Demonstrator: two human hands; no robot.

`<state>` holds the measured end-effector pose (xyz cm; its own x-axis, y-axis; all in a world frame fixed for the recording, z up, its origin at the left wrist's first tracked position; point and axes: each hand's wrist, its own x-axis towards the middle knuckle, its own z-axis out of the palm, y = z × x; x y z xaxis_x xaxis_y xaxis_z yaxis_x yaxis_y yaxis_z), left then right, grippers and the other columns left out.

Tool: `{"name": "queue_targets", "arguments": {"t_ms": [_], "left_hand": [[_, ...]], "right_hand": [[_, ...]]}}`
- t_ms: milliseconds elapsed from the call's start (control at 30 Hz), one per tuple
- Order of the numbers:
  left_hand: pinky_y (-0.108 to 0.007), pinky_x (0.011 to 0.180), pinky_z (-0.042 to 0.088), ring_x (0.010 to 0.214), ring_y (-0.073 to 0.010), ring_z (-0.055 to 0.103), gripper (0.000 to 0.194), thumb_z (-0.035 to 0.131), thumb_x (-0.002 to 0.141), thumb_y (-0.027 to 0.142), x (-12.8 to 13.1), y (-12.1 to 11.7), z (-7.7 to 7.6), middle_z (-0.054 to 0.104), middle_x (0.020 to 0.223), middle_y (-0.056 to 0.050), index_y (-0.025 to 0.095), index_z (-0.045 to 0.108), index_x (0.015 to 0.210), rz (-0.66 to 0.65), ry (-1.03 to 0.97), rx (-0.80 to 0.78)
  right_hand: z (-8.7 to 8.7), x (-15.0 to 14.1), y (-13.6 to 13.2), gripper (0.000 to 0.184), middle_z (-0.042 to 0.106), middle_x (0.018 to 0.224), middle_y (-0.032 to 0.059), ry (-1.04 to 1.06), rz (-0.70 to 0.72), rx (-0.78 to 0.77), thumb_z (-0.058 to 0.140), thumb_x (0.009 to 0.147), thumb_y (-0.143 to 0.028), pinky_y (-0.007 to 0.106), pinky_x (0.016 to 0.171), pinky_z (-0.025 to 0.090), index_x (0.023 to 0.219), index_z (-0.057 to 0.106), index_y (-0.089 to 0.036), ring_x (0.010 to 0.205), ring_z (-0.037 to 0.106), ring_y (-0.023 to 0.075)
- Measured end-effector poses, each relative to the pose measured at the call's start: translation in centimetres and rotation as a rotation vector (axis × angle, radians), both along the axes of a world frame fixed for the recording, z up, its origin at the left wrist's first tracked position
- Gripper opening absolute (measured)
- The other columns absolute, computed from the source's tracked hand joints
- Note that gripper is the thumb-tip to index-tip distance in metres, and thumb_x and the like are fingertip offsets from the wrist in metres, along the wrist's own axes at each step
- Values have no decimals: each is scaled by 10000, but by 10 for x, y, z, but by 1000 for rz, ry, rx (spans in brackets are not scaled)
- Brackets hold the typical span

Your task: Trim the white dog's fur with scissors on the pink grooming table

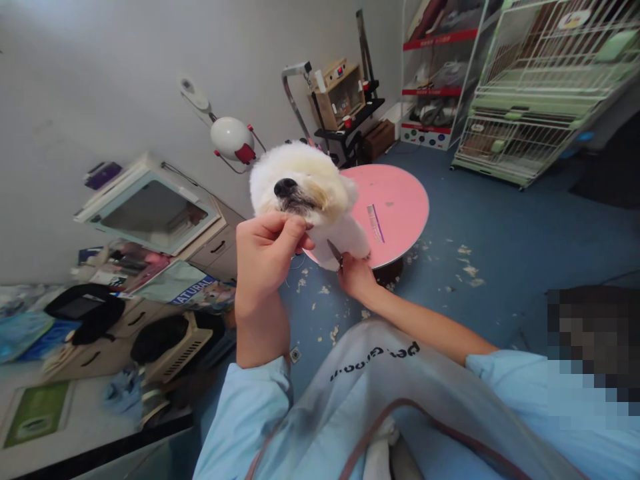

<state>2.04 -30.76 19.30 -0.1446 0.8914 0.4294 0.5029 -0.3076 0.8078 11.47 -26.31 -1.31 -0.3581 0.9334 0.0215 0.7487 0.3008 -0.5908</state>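
Note:
A small white fluffy dog (305, 180) stands on a round pink grooming table (400, 207), its muzzle turned toward me. My left hand (265, 253) is closed, pinching the fur under the dog's chin and holding the head up. My right hand (355, 273) is lower, closed on a pair of scissors (334, 251) whose blades point at the fur of the dog's chest. A comb (375, 223) lies flat on the pink tabletop behind the dog.
Clipped white fur is scattered on the blue floor (465, 267). A wire cage stack (540, 93) and red shelving (435, 73) stand at the back right. A cluttered counter with a white cabinet (150, 207) runs along the left wall. A blurred person's part (595, 347) sits at right.

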Motion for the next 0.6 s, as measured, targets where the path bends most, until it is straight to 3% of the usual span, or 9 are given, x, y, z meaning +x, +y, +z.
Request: {"name": "queue_targets", "arguments": {"t_ms": [133, 200, 267, 333, 433, 467, 533, 567, 600], "left_hand": [[-141, 461, 401, 453, -45, 503, 283, 618, 809, 337, 1, 1, 2, 602, 528, -21, 107, 682, 657, -17, 5, -8], [-143, 471, 399, 462, -44, 502, 318, 616, 817, 359, -2, -3, -2, 604, 534, -20, 107, 667, 629, -24, -5, -13], [-147, 488, 400, 481, -46, 508, 349, 613, 823, 381, -9, -10, -19, 611, 547, -21, 110, 660, 607, -35, -25, -44], [-157, 520, 417, 526, -56, 532, 350, 616, 819, 407, -17, -19, -53, 632, 590, -29, 119, 675, 630, -60, -72, -134], [-198, 639, 486, 674, -102, 591, 377, 697, 720, 501, -20, -28, -124, 679, 742, -62, 126, 685, 681, -119, -330, -416], [-206, 590, 474, 615, -105, 570, 436, 685, 714, 549, -18, -29, -148, 642, 649, -64, 121, 661, 633, -115, -372, -457], [-222, 456, 403, 453, -108, 473, 605, 605, 737, 644, -9, -31, -187, 412, 384, -40, 133, 504, 430, -107, -433, -478], [-233, 469, 428, 475, -123, 499, 611, 592, 733, 669, -4, -33, -200, 420, 397, -45, 140, 499, 441, -93, -471, -463], [-255, 536, 488, 555, -146, 560, 566, 623, 704, 673, 2, -36, -209, 530, 502, -65, 138, 563, 531, -74, -503, -436]], "right_hand": [[-20, 0, 1, 310, 660, 974, 176, 184, 13, 43, 534, 822, -251, 334, 737, 476, 1094, 527, -103, 871, 631, 253], [-43, 3, 6, 283, 668, 958, 135, 356, 54, 17, 532, 791, -200, 309, 741, 481, 1062, 547, -118, 844, 631, 210], [-74, 14, 19, 254, 677, 937, 99, 486, 52, -84, 525, 788, -191, 277, 729, 485, 1029, 577, -126, 811, 633, 173], [-106, 33, 41, 242, 682, 831, 79, 431, -50, -289, 507, 842, -272, 262, 685, 485, 989, 620, -116, 756, 637, 170], [-139, 69, 92, 334, 686, 775, 122, 146, -285, -504, 448, 904, -333, 250, 666, 471, 911, 668, -82, 768, 654, 196], [-144, 80, 111, 326, 690, 798, 147, 76, -321, -521, 473, 897, -325, 249, 680, 467, 897, 675, -69, 812, 660, 212], [-147, 94, 147, 291, 694, 853, 182, -18, -343, -520, 540, 864, -303, 252, 712, 464, 904, 682, -53, 895, 659, 237], [-146, 97, 163, 283, 695, 874, 187, -57, -351, -522, 568, 848, -300, 255, 726, 464, 921, 684, -53, 924, 656, 241], [-145, 98, 177, 286, 696, 887, 188, -94, -356, -524, 587, 835, -304, 261, 734, 466, 941, 684, -56, 939, 655, 242]]}}
